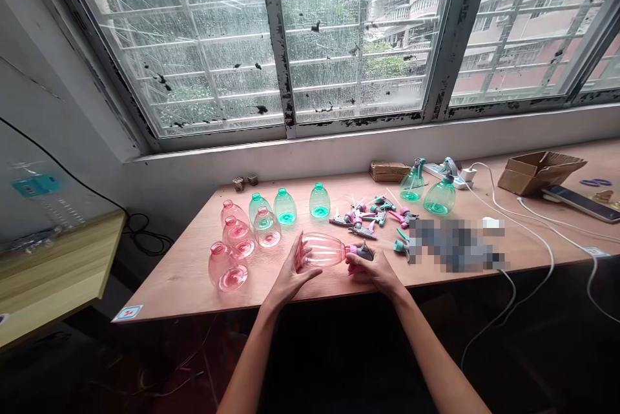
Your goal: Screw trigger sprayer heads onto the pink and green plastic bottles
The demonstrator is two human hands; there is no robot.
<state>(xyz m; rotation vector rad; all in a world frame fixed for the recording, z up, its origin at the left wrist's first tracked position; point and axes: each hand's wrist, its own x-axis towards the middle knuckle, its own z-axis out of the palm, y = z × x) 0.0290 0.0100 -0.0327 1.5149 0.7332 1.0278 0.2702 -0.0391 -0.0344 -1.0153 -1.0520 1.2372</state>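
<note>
A clear pink spray bottle [325, 250] lies sideways between my hands, above the table's front edge. My left hand [296, 270] is wrapped round its base end. At the neck, my right hand [372, 267] grips the grey and pink spray head [362, 251], which sits against the bottle's mouth; whether it is screwed tight I cannot tell. Just beyond lies a heap of loose spray heads [361, 217] in pink, grey and green. To the left stand several open pink bottles [228, 269] and, behind them, several open green bottles [284, 207].
Two green bottles with spray heads [439, 197] stand at the back right, near a power strip [448, 176]. An open cardboard box [537, 172], a phone [586, 203] and purple scissors [595, 182] lie farther right. White cables [547, 239] hang over the front edge. A blurred patch [453, 246] hides something.
</note>
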